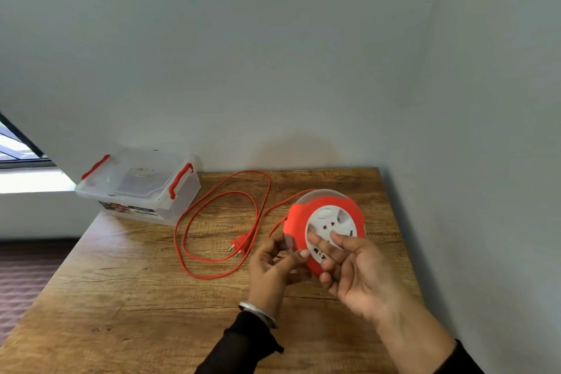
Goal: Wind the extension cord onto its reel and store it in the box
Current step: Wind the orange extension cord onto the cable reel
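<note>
Both hands hold the reel (326,229) at the table's right: left hand (274,261) gripping its rim, right hand (355,267) fingers spread across the socket face. Loose cord (223,222) (plug (238,244) included) could kink while winding; the box (138,188) waits far left.

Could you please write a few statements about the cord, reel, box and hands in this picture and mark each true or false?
1. The box has its lid shut. True.
2. The cord is fully wound onto the reel. False: it lies in loose loops on the table.
3. Both hands are on the reel. True: the left hand grips its edge, the right hand touches its white face.
4. The plug sits inside the box. False: it lies on the table.
5. The reel is blue. False: it is orange-red and white.
</note>
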The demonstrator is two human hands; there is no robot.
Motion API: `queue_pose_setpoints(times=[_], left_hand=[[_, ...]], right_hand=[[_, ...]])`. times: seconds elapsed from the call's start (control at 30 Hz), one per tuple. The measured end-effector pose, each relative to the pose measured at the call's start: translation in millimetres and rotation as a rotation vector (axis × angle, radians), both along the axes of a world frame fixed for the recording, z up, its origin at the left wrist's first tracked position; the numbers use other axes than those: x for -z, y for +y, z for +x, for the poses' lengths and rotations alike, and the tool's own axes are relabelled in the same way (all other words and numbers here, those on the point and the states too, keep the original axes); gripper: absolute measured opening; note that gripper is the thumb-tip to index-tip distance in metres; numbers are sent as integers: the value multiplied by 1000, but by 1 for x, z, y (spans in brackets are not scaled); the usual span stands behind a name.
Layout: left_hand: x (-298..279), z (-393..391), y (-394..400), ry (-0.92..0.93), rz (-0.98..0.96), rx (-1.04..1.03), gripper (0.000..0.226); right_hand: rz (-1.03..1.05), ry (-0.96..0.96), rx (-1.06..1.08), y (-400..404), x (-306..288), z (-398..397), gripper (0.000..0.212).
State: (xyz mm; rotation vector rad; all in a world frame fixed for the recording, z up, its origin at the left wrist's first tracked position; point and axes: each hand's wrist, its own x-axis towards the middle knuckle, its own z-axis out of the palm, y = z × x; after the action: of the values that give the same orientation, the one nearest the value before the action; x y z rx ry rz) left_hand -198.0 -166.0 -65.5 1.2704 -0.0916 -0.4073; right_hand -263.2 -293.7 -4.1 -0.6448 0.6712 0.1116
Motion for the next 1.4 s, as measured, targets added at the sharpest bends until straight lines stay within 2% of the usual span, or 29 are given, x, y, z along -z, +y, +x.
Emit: queue_pose_setpoints(times=[0.07, 0.13, 0.2, 0.3, 0.33, 0.4, 0.5, 0.63, 0.73, 0.83, 0.9, 1.0, 1.17, 1.27, 1.4], left_hand=[[-7, 15, 10, 11, 33, -38, 34], [-16, 34, 22, -15, 90, -25, 33], [-27, 52, 33, -64, 181, 66, 31], [-45, 78, 44, -129, 384, 294, 40], [-50, 86, 45, -145, 444, 379, 42], [-59, 98, 43, -159, 530, 539, 38], [-68, 109, 38, -130, 608, 737, 25], [-66, 116, 37, -59, 660, 793, 34], [-63, 115, 35, -47, 680, 847, 49], [-65, 108, 33, -58, 676, 891, 42], [-68, 104, 33, -66, 670, 865, 43], [-70, 95, 34, -78, 619, 794, 41], [-65, 69, 25, -153, 506, 605, 41], [-58, 56, 20, -166, 479, 507, 44], [-50, 41, 18, -167, 389, 410, 46]], right_hand=[[-115, -10, -118, 6, -1, 0, 27], [-354, -38, -146, 13, 0, 1, 21], [-772, -103, -134, 16, 3, -1, 32], [-1603, -362, -229, 11, 7, -6, 44], [-1794, -453, -302, 10, 8, -6, 47], [-1956, -569, -491, 10, 8, -6, 53], [-1969, -638, -683, 12, 8, -7, 54], [-2050, -692, -780, 18, 20, -8, 63], [-2078, -633, -787, 21, 29, -7, 59], [-2128, -530, -810, 21, 36, -8, 54], [-2175, -415, -769, 24, 36, -9, 49], [-2158, -265, -589, 23, 29, -10, 39], [-2130, -61, -397, 15, 36, -10, 69], [-2104, 17, -348, 13, 41, -10, 66], [-2062, 27, -286, 9, 44, -10, 61]])
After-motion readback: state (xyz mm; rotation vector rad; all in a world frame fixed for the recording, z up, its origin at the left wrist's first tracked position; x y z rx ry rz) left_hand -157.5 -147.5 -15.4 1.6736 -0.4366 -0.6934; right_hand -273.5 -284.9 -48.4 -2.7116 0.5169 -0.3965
